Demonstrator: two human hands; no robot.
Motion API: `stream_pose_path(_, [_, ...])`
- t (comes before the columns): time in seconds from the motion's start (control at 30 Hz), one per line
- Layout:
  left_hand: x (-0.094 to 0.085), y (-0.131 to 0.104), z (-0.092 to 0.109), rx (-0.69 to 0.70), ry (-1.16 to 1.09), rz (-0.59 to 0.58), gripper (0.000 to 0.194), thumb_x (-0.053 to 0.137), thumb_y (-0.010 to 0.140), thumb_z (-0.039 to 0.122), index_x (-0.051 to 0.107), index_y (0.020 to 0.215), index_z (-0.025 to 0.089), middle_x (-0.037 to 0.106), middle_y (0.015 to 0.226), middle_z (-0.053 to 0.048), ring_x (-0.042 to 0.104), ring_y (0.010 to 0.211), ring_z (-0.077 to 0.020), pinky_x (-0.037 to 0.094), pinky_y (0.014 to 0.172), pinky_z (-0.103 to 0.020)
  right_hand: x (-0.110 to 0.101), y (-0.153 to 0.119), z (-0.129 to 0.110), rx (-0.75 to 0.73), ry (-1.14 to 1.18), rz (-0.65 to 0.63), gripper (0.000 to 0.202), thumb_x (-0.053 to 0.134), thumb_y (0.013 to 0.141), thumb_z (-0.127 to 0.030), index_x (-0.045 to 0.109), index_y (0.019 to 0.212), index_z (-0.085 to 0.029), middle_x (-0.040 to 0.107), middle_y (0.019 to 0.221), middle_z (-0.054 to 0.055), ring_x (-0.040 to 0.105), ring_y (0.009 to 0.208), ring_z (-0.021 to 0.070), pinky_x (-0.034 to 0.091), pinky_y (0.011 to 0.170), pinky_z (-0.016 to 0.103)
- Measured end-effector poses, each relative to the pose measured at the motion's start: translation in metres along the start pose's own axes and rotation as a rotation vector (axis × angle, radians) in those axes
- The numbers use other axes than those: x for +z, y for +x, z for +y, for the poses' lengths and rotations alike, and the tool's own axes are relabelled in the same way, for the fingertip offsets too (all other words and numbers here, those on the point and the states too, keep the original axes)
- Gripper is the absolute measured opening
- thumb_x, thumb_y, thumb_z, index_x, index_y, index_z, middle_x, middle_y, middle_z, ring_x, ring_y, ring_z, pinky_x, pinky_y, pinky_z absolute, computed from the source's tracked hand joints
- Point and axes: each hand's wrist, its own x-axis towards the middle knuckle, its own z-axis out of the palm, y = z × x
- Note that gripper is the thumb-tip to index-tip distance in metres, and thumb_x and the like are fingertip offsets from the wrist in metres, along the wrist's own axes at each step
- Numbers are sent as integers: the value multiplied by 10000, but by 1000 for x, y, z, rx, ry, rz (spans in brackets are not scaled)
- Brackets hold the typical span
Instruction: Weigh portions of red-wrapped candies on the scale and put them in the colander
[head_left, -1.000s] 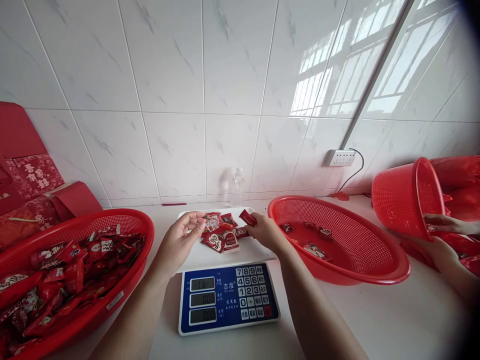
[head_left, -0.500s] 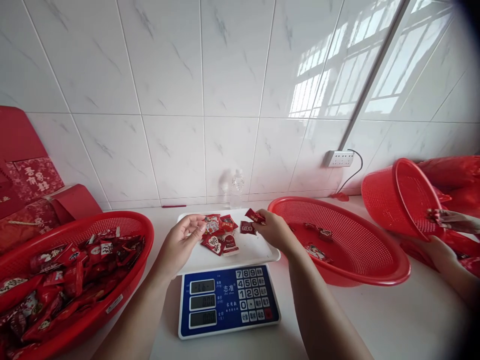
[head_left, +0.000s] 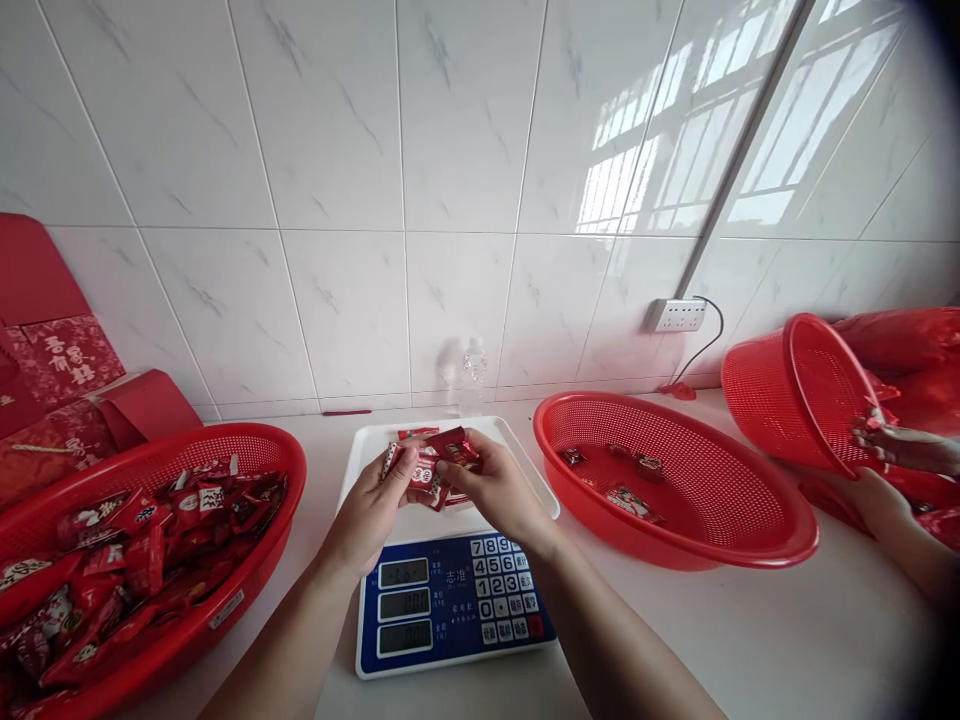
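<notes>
Over the white tray [head_left: 517,450] of a blue scale [head_left: 442,655], my left hand [head_left: 371,505] and my right hand [head_left: 506,487] are close together. Red candy packets [head_left: 424,475] are gathered between them. The left thumb presses on packets at the left side of the bunch. Fingers of the right hand grip packets at its right side. One more red packet [head_left: 417,433] lies on the tray behind the hands. Which packets rest on the tray below the hands is partly hidden.
A red basket [head_left: 289,480] full of packets stands at the left, a red basket [head_left: 795,535] with a few packets at the right. Another person's hands [head_left: 911,447] hold a tilted red basket [head_left: 757,400]. A clear bottle [head_left: 473,375] stands by the wall.
Both hands have moved inward and met over the tray. The packets that lay spread there are now mostly gathered between them. The other person's upper hand has shifted slightly.
</notes>
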Motion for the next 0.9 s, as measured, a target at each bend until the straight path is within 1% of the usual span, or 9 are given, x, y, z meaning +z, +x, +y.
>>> stream_pose_path(0.13, [-1, 1, 1, -29, -5, 109, 424, 603, 802, 509, 645, 1064, 177, 665, 1051, -94, 637, 853, -201, 495, 581, -257, 2, -1, 2, 33, 7, 23, 305, 613, 802, -408, 507, 1006, -207, 617, 783, -1, 590, 631, 128, 505, 579, 288])
stream_pose_path(0.23, [-5, 2, 2, -11, -40, 158, 329, 626, 791, 485, 652, 927, 187, 665, 1037, -70, 634, 890, -195, 516, 653, -278, -4, 1, 2, -7, -3, 47, 288, 566, 839, -445, 489, 994, -215, 625, 812, 5, 598, 631, 120, 505, 581, 281])
stream_pose_path(0.33, [-9, 4, 6, 25, -129, 226, 279, 665, 763, 451, 628, 829, 183, 675, 947, -51, 631, 901, -199, 526, 709, -312, -14, 3, 0, -78, -7, 153, 276, 574, 838, -444, 505, 978, -217, 640, 885, 25, 622, 698, 131, 506, 613, 281])
stream_pose_path(0.43, [-10, 4, 11, 76, -158, 289, 265, 686, 744, 433, 637, 826, 186, 661, 940, -38, 625, 885, -196, 535, 692, -318, -25, 4, -5, -101, 43, 294, 291, 605, 809, -445, 549, 970, -209, 653, 963, 60, 639, 752, 156, 510, 640, 301])
stream_pose_path(0.5, [-8, 3, 12, 98, -119, 281, 275, 685, 744, 439, 659, 846, 186, 653, 970, -42, 619, 878, -191, 536, 679, -306, -29, 4, -8, -79, 90, 313, 307, 640, 774, -445, 587, 950, -199, 656, 1005, 82, 650, 789, 181, 514, 656, 320])
stream_pose_path(0.6, [-4, 0, 9, 88, -29, 190, 335, 652, 767, 478, 686, 916, 180, 650, 1024, -71, 615, 885, -203, 532, 665, -298, -29, 2, -8, -27, 134, 258, 313, 681, 741, -429, 612, 936, -194, 661, 996, 84, 654, 829, 199, 519, 695, 339])
stream_pose_path(0.73, [0, -2, 1, 80, 111, 110, 411, 582, 815, 514, 679, 1066, 203, 653, 1072, -89, 623, 842, -207, 509, 622, -282, -20, -2, -6, -18, 99, 152, 276, 643, 791, -446, 598, 897, -196, 660, 893, 54, 635, 814, 175, 516, 740, 337])
stream_pose_path(0.83, [2, -3, -1, 86, 151, 64, 447, 538, 842, 524, 654, 1141, 212, 677, 990, -82, 619, 752, -186, 485, 600, -276, -10, -6, -8, -24, 66, -31, 273, 569, 850, -471, 567, 915, -206, 640, 792, 21, 613, 705, 144, 511, 678, 313])
stream_pose_path(0.9, [5, -4, -2, 82, 106, 35, 481, 494, 864, 535, 609, 1208, 219, 685, 915, -68, 606, 681, -165, 470, 572, -268, -1, -10, -9, -10, 41, -163, 303, 539, 873, -466, 547, 1044, -216, 621, 753, 7, 595, 651, 131, 497, 621, 290])
